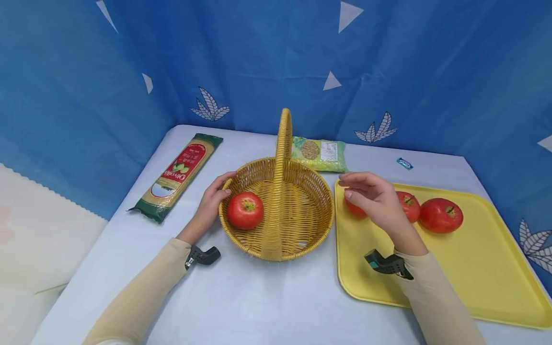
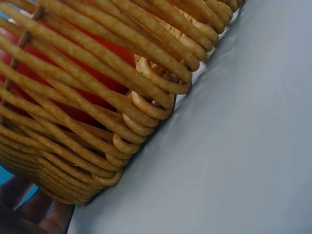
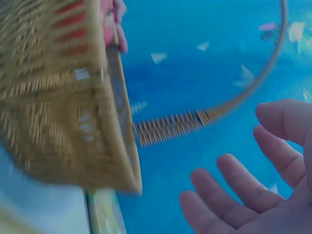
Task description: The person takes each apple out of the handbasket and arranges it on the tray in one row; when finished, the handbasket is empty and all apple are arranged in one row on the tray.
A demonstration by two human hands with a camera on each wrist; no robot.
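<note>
A yellow wicker basket (image 1: 302,211) with a tall arched handle stands upright on the table. One red apple (image 1: 245,211) lies inside, at its left side. My left hand (image 1: 210,203) holds the basket's left rim, thumb over the edge; its fingertips (image 2: 36,207) show past the weave in the left wrist view. My right hand (image 1: 376,199) hovers over the left end of a yellow tray (image 1: 388,287), fingers loosely bent with nothing between them. Beneath it, a red apple (image 1: 354,209) is partly hidden. Two more apples, one (image 1: 407,206) beside the other (image 1: 442,215), sit on the tray.
A long pack of pasta (image 1: 177,177) lies left of the basket. Behind the basket is a green-yellow food bag (image 1: 321,154). A small blue wrapped sweet (image 1: 405,163) rests beyond the tray. Blue cloth (image 1: 267,62) hangs along the table's back.
</note>
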